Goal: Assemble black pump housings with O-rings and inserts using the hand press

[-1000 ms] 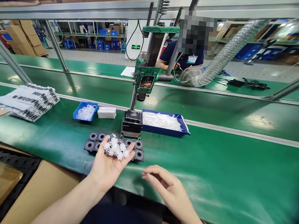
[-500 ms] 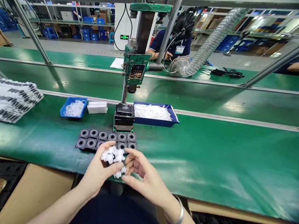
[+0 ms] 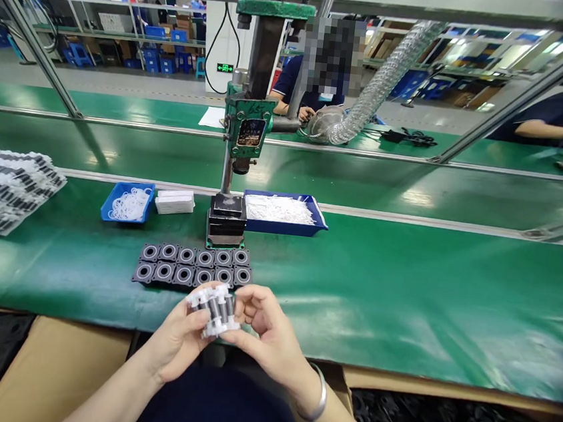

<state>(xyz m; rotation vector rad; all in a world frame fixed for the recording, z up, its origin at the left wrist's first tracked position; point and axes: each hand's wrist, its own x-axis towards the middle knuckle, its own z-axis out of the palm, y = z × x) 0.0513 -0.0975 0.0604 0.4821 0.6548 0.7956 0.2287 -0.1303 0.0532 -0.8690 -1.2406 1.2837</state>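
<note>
Several small spool-shaped parts [image 3: 218,310], with white ends and black middles, stand side by side in a bunch between my hands. My left hand [image 3: 178,336] is closed around the bunch from the left, its thumb across the front. At the right side of the bunch, my right hand [image 3: 276,334] has its thumb against the lower white ends and its fingers curled by the upper ones. Just beyond, two rows of black square housings [image 3: 184,274] with round ringed holes lie on the green bench [image 3: 383,295].
A black-based bench press [image 3: 228,215] stands behind the housings. A blue bin [image 3: 105,209] of white rings and a white block [image 3: 175,202] sit left; a blue tray [image 3: 284,228] of white strips sits right. Stacked white-and-black parts [image 3: 6,192] lie far left. A co-worker [image 3: 287,91] sits opposite.
The bunch of parts has been tipped, so their black middles now show between the white ends. My right thumb has come in against the bunch. The view has shifted slightly right.
</note>
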